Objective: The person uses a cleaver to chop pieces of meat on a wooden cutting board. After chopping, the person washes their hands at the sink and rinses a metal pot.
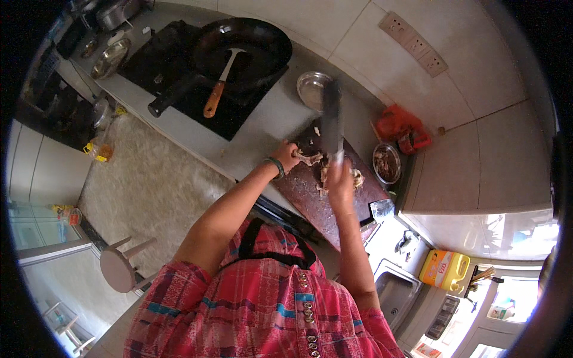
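Note:
My left hand (287, 156), with a dark green bangle at the wrist, holds one end of a piece of bony meat (310, 158) over a dark red-brown cutting board (295, 190). My right hand (340, 181) grips the handle of a cleaver (331, 118), whose broad blade is raised and blurred. Chunks of chopped meat (357, 178) lie on the board beside and partly behind my right hand. A metal bowl (387, 163) of meat pieces stands to the right of the board. Another metal bowl (313, 89) stands beyond the board, partly behind the blade.
A black wok (264, 40) with a wooden-handled spatula (215, 98) sits on the dark cooktop (228, 127) at the left. Red plastic bags (398, 123) lie by the wall. A sink (394, 291) and a yellow jug (444, 270) are at the lower right; a stool (117, 269) stands lower left.

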The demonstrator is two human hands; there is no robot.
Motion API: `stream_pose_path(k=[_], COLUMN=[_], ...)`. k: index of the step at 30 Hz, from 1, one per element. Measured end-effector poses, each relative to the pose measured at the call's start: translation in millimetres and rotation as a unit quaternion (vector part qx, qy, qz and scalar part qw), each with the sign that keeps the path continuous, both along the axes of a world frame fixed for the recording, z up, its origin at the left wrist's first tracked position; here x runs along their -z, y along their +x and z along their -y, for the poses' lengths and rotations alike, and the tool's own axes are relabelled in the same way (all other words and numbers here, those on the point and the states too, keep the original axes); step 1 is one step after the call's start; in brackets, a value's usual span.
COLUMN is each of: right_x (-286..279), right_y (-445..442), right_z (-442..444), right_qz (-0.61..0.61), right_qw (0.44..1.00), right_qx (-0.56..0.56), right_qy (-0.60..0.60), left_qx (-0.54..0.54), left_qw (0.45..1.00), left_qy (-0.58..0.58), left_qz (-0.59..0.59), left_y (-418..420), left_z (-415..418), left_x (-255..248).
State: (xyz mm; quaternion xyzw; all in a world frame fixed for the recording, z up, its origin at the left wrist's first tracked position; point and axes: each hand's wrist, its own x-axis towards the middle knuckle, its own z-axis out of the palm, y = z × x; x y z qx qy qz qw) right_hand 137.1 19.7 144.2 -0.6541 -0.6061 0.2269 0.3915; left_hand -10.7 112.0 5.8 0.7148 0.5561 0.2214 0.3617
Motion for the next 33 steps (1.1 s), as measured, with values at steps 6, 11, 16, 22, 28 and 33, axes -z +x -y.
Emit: stream_pose_path(k=[6, 11, 16, 22, 28, 33], right_x=[-53.9, 82.4, 70.4, 45.7, 71.4, 45.8], right_y=[-24.4, 1.3, 9.6, 4.0, 20.3, 14.5], right_z=[-9.8, 35.7, 17.5, 29.2, 37.5, 31.2], right_qz=[-0.364, 0.106, 0.070, 0.097, -0.074, -0.231], right_qw=[0.900, 0.982, 0.983, 0.976, 0.977, 0.916], right_qx=[0.046, 0.018, -0.017, -0.030, -0.036, -0.032], right_qy=[0.234, -0.156, -0.169, -0.191, -0.197, -0.325], left_qx=[0.000, 0.046, 0.038, 0.066, 0.085, 0.128], left_qw=[0.999, 0.995, 0.997, 0.997, 0.973, 0.950], left_qy=[-0.045, -0.015, 0.000, -0.009, 0.170, 0.225], left_qz=[0.004, -0.092, -0.063, -0.048, -0.131, -0.175], left_y=[-7.7, 3.2, 1.3, -3.3, 10.5, 7.7], left_z=[6.2, 26.5, 18.2, 20.8, 48.7, 50.7], left_x=[-14.3, -32.5, -30.2, -47.1, -40.9, -21.0])
